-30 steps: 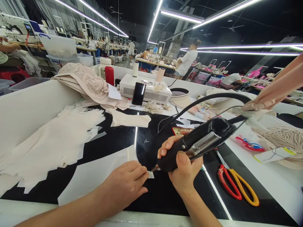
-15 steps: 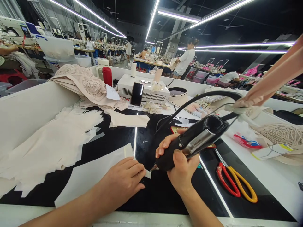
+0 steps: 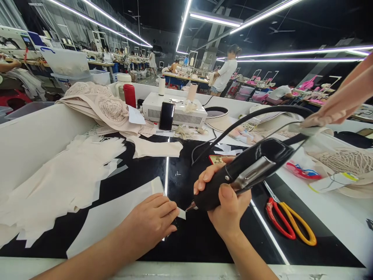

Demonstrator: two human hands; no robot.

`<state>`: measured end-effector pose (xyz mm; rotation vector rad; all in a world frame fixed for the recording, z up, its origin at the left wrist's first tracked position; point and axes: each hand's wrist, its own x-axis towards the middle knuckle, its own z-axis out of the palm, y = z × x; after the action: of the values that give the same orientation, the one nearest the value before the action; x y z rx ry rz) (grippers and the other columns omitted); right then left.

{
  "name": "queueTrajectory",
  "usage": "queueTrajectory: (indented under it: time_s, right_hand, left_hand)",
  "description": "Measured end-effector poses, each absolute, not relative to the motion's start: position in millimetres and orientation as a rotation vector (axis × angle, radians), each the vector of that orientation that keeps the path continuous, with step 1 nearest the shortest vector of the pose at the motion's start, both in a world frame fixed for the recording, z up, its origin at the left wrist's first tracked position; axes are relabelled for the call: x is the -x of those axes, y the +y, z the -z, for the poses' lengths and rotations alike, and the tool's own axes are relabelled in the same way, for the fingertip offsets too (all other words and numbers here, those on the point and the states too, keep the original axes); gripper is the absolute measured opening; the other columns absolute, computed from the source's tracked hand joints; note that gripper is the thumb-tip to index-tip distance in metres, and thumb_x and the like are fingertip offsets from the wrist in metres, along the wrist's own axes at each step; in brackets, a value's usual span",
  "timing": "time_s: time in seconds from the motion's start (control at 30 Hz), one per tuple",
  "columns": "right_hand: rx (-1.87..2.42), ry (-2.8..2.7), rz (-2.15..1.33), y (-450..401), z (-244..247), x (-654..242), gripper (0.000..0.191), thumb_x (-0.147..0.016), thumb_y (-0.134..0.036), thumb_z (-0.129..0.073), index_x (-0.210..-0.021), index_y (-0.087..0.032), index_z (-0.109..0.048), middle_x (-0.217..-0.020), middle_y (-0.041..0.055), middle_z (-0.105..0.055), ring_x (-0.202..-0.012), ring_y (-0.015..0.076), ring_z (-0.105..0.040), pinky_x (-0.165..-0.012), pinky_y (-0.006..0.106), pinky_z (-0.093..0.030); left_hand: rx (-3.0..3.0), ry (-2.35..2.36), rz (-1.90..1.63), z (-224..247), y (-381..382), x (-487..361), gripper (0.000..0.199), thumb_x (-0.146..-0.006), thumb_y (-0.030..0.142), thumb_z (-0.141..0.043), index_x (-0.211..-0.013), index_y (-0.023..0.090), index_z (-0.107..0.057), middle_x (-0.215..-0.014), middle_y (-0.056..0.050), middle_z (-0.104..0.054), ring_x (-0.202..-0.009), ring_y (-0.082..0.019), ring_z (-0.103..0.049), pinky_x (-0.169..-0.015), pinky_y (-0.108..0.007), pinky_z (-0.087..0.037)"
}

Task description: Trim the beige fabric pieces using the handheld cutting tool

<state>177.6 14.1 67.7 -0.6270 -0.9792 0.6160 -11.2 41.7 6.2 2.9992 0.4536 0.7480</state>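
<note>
My right hand (image 3: 225, 198) is wrapped round a black handheld tool (image 3: 244, 171) with a metal lever and a cable at its back end. The tool's narrow metal tip touches or nearly touches the end of a small pale strip. My left hand (image 3: 155, 219) lies flat, pressing that strip and a white sheet (image 3: 116, 206) onto the black work surface (image 3: 192, 241). Its fingers are stretched out, close together, just left of the tip. Part of the strip is hidden under the fingers. A pale cut piece (image 3: 157, 148) lies behind the sheet.
Scissors (image 3: 288, 217) with red and yellow handles lie at the right. Pale fabric pieces (image 3: 58, 179) are heaped at the left. A phone (image 3: 167, 116) leans on a white box (image 3: 186, 112) at the back. Hanging pinkish fabric (image 3: 344, 93) holds the cable. Other people are farther off.
My right hand and the tool's rear have shifted slightly right, while the tip stays by the strip. My left hand has hardly moved. The whole view has shifted a little.
</note>
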Motion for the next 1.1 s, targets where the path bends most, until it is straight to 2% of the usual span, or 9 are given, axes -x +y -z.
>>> queueTrajectory:
  time_s: [0.73,0.9,1.1]
  right_hand:
    - [0.684,-1.011,-0.584,14.0,-62.2,-176.4,0.042,-0.089,-0.044,-0.081,-0.119,-0.028,-0.057,-0.081,-0.0043,-0.066,-0.058,0.0145,-0.064,-0.049,0.03,-0.057]
    - [0.723,-1.009,-0.566,14.8,-61.8,-175.8,0.036,-0.092,-0.04,-0.077,-0.118,-0.028,-0.056,-0.08,-0.0046,-0.065,-0.056,0.0141,-0.062,-0.049,0.03,-0.057]
    - [0.702,-0.999,-0.563,7.0,-63.9,-176.9,0.04,-0.09,-0.045,-0.079,-0.12,-0.03,-0.057,-0.08,-0.0046,-0.064,-0.057,0.0144,-0.061,-0.047,0.028,-0.054]
  left_hand:
    - [-3.02,0.443,-0.716,-6.2,44.0,10.7,0.028,-0.099,0.026,-0.078,-0.12,0.013,-0.066,-0.112,-0.005,-0.074,-0.102,-0.024,-0.068,-0.094,-0.041,-0.055]
    - [-3.033,0.452,-0.691,-5.5,43.3,11.9,0.028,-0.099,0.028,-0.077,-0.121,0.013,-0.066,-0.112,-0.006,-0.074,-0.103,-0.025,-0.068,-0.095,-0.041,-0.055]
    - [-3.036,0.46,-0.689,-6.5,42.9,11.9,0.023,-0.102,0.027,-0.073,-0.119,0.014,-0.065,-0.112,-0.006,-0.073,-0.104,-0.025,-0.068,-0.094,-0.041,-0.055]
